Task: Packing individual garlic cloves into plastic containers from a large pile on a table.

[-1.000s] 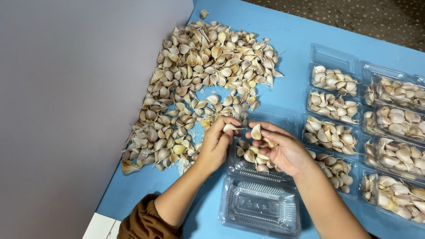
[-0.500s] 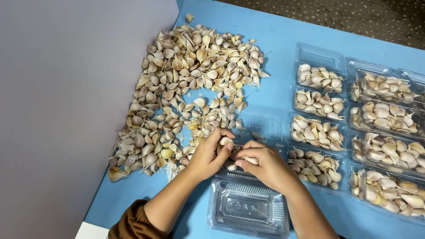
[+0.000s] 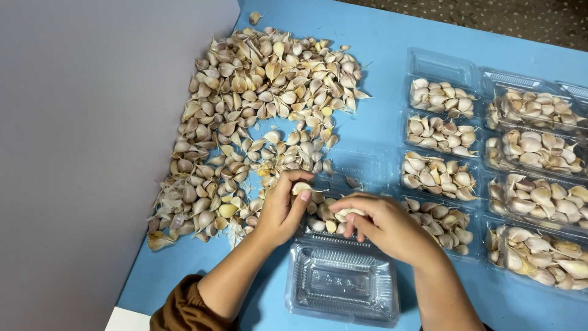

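A big heap of loose garlic cloves [image 3: 257, 116] is spread over the blue table [image 3: 380, 92]. My left hand [image 3: 280, 208] pinches a garlic clove [image 3: 300, 187] between thumb and fingers at the heap's lower edge. My right hand [image 3: 383, 225] holds several cloves [image 3: 344, 214] in curled fingers. Both hands hover over an open clear plastic clamshell box [image 3: 318, 222] that holds some cloves, its lid [image 3: 343, 283] folded toward me.
Several clear plastic boxes filled with garlic [image 3: 436, 175] stand in two columns on the right [image 3: 539, 196]. A grey wall panel [image 3: 79, 153] borders the table on the left. One stray clove [image 3: 255, 18] lies at the top.
The view has shifted a little. Both hands have come down and together over the open box, each still holding garlic.
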